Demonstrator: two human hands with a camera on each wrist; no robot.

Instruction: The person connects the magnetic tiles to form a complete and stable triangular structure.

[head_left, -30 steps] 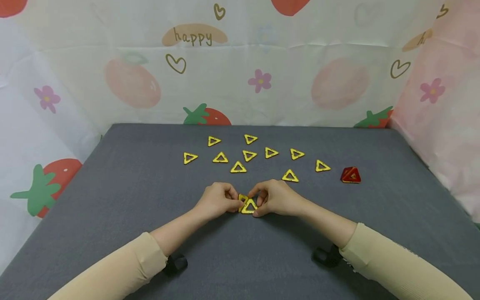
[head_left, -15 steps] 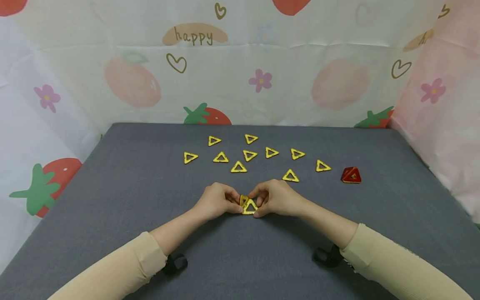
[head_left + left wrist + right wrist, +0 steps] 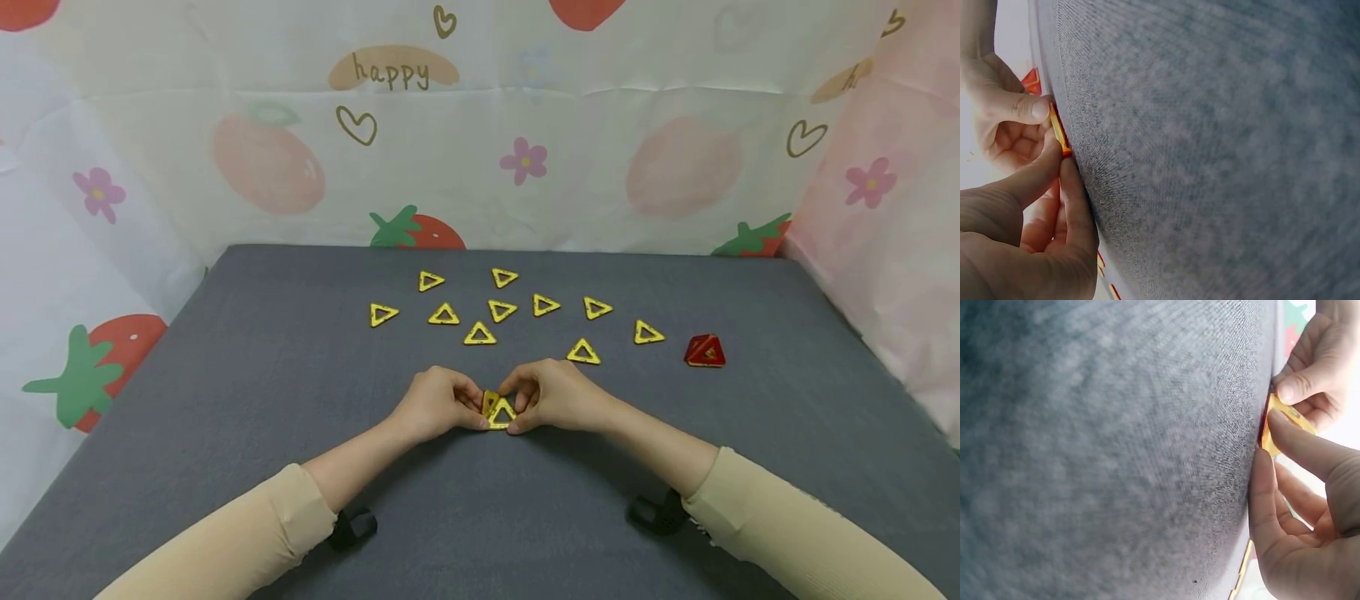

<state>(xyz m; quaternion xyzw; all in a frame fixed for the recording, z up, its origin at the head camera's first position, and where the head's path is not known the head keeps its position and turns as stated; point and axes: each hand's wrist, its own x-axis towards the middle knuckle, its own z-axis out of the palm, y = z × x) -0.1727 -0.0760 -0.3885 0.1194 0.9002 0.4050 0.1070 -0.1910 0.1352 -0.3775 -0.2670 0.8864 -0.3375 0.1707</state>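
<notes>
Two yellow triangular frames, like magnetic tiles, meet edge to edge between my hands near the middle of the table. The front triangle [image 3: 498,426] faces the head camera, and the left triangle [image 3: 490,400] leans beside it. My left hand [image 3: 437,407] pinches the left triangle with thumb and fingers, its thumb tip at the front triangle's lower left corner. On the other side, my right hand [image 3: 562,396] pinches the front triangle at its right edge. In the right wrist view, fingertips of both hands surround the yellow pieces [image 3: 1274,402], close to the cloth.
Several loose yellow triangles [image 3: 480,341] lie flat beyond my hands, spread across the far half of the grey tablecloth [image 3: 480,517]. A small red pyramid [image 3: 705,351] of triangular pieces stands to the right. Behind the table hangs a printed curtain [image 3: 585,183].
The left fingers and left triangle have edged slightly right, closer against the front triangle. My right hand keeps its pinch. The head view has shifted a little.
</notes>
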